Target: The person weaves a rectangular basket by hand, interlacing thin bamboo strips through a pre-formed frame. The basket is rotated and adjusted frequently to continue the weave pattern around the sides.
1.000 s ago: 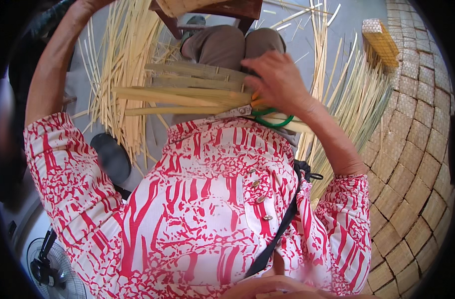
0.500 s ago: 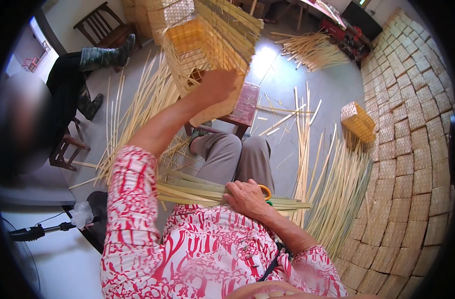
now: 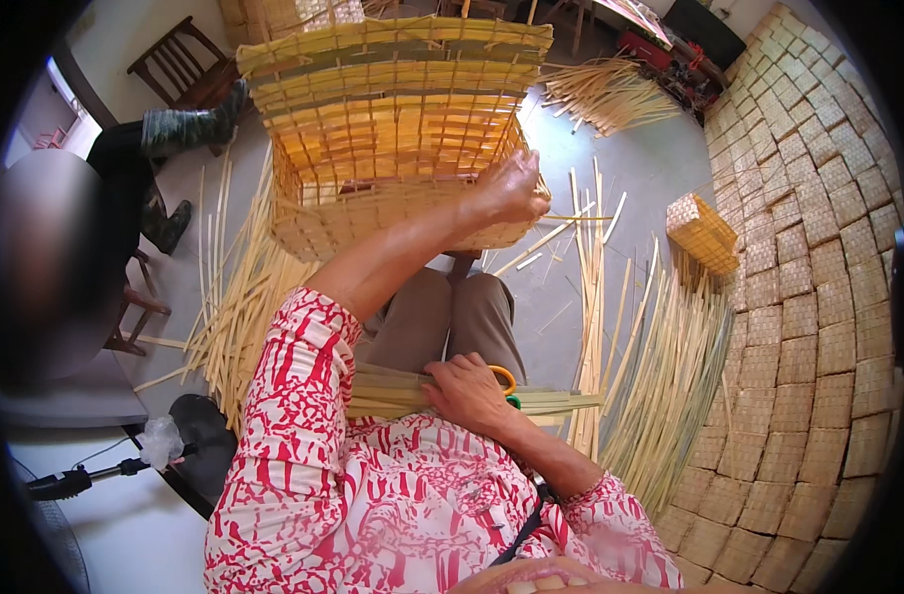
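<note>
At the upper centre of the frame, the left hand (image 3: 511, 188) grips the lower edge of a woven bamboo basket (image 3: 392, 119), holding it raised. Lower centre, the right hand (image 3: 469, 393) presses closed on a bundle of strips (image 3: 397, 391) across the lap, beside orange-handled scissors (image 3: 505, 377).

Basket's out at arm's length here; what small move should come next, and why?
Probably lower the basket toward the lap. The left hand grips its edge with the arm stretched out, far from the strips that the right hand presses on the knees beside the scissors.
</note>
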